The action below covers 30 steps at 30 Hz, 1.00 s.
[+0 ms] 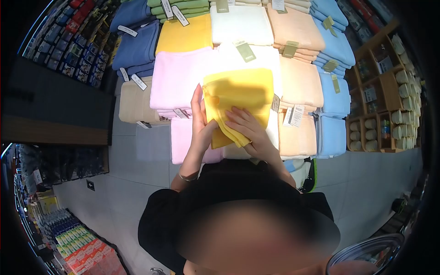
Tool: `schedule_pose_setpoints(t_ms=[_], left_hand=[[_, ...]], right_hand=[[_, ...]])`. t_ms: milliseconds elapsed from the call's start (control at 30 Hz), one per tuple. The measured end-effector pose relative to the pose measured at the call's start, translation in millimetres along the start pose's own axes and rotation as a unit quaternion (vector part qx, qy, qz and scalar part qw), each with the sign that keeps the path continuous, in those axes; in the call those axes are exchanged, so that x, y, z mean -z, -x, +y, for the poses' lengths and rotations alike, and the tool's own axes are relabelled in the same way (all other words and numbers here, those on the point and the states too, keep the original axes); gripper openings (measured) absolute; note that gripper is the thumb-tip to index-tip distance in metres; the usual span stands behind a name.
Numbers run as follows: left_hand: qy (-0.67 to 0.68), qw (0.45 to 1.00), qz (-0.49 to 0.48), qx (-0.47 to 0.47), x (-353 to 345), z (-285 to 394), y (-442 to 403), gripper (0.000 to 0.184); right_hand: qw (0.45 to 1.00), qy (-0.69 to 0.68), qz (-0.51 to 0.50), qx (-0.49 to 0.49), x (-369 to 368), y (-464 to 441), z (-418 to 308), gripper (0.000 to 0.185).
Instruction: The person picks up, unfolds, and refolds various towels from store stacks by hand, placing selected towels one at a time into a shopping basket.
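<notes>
1. Shows near mid-view a folded yellow towel (252, 91) in both hands, in front of pink (178, 82) and white (240, 25) stacks and partly hiding both; cannot tell if touching either
2. Depicts the left hand (200, 123) clasping the yellow towel at its left edge, thumb on the near face, fingers extended along the side; note also a bracelet (189, 178) at the wrist
3. Depicts the right hand (251, 130) laid across the lower part, fingers slightly spread over a turned fold; cannot tell if gripping from beneath
4. Includes, towards the left, dark blue (133, 50), beige (134, 105) and yellow (185, 34) stacks, with a green stack (195, 6) at the top edge
5. Includes, towards the right, peach (300, 80) and light blue (334, 98) stacks, several bearing tags (292, 49)
6. Shows a wooden shelf (392, 101) at far right, grey floor (130, 197) below, and red boxes (89, 256) at lower left
</notes>
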<state>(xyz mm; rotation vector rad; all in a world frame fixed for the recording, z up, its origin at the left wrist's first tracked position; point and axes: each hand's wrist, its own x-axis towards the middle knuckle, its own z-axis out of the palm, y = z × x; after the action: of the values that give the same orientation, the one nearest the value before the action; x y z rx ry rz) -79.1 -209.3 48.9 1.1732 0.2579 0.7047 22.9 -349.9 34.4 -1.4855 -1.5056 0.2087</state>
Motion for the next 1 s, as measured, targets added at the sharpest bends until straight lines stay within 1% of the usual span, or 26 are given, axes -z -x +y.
schedule_pose_setpoints(t_ms=[67, 100, 167, 200, 267, 300, 367, 400, 467, 533, 567, 667, 767, 800, 833, 900, 933, 1000], left_hand=[[-0.082, 0.996, 0.001, -0.023, 12.3, -8.2, -6.9, 0.074], [-0.123, 0.992, 0.002, -0.035, 15.6, -6.0, -9.3, 0.072], [-0.269, 0.960, 0.004, -0.071, 17.5, 3.5, -10.8, 0.057], [-0.340, 0.936, 0.004, -0.088, 17.3, 9.0, -11.9, 0.049], [-0.456, 0.868, -0.015, -0.197, 22.3, 12.5, -20.5, 0.033], [-0.509, 0.824, -0.025, -0.249, 23.0, 13.5, -25.2, 0.024], [-0.429, 0.869, -0.046, -0.244, 15.9, 19.6, -31.3, 0.018], [-0.387, 0.888, -0.056, -0.241, 12.5, 21.1, -32.7, 0.017], [-0.333, 0.910, -0.042, -0.245, 8.6, 18.0, -32.7, 0.017], [-0.293, 0.923, -0.019, -0.247, 4.1, 17.1, -31.6, 0.017], [-0.283, 0.927, -0.002, -0.247, 2.0, 18.3, -29.9, 0.017], [-0.244, 0.934, 0.051, -0.255, 5.1, 18.8, -24.9, 0.016], [-0.207, 0.933, 0.123, -0.269, 20.2, 26.2, -23.9, 0.019], [-0.192, 0.932, 0.151, -0.267, 25.3, 33.4, -25.0, 0.020], [-0.178, 0.931, 0.180, -0.265, 30.8, 38.8, -26.0, 0.022], [-0.259, 0.912, 0.186, -0.257, 47.5, 43.7, -35.3, 0.037], [-0.300, 0.901, 0.189, -0.251, 52.0, 45.1, -37.3, 0.046], [-0.463, 0.806, 0.205, -0.307, 48.3, 47.9, -38.1, 0.063]], right_hand=[[0.998, 0.050, -0.032, 0.013, -8.2, 0.4, 4.2, 0.042], [1.000, 0.008, -0.027, 0.001, -9.4, 2.1, 6.3, 0.042], [0.997, -0.076, -0.017, -0.023, -8.3, 7.3, 9.3, 0.043], [0.991, -0.125, -0.012, -0.040, -5.5, 8.6, 7.4, 0.042], [0.972, -0.222, -0.004, -0.076, 1.1, 13.1, 1.2, 0.041], [0.967, -0.245, 0.003, -0.074, 2.9, 15.6, 1.2, 0.040], [0.954, -0.291, 0.018, -0.070, 5.7, 18.8, 0.9, 0.037], [0.972, -0.228, 0.034, -0.049, 5.8, 19.0, 0.7, 0.037], [0.993, -0.097, 0.068, -0.006, 4.0, 19.2, 1.4, 0.039], [0.990, 0.024, 0.138, 0.017, -7.0, 19.7, 5.7, 0.044], [0.981, 0.084, 0.172, 0.028, -15.5, 20.3, 9.1, 0.047], [0.933, 0.199, 0.299, 0.009, -44.1, 21.6, 27.2, 0.051], [0.911, 0.262, 0.317, -0.029, -40.7, 15.6, 33.9, 0.051], [0.912, 0.262, 0.315, -0.002, -27.9, 12.0, 36.2, 0.043], [0.932, 0.191, 0.308, 0.003, -22.5, 6.1, 36.4, 0.039], [0.956, 0.048, 0.290, 0.012, -14.0, -5.6, 35.2, 0.032], [0.949, 0.069, 0.305, 0.032, -10.1, -15.3, 29.4, 0.027], [0.951, -0.017, 0.307, 0.011, -6.8, -25.7, 17.4, 0.031]])
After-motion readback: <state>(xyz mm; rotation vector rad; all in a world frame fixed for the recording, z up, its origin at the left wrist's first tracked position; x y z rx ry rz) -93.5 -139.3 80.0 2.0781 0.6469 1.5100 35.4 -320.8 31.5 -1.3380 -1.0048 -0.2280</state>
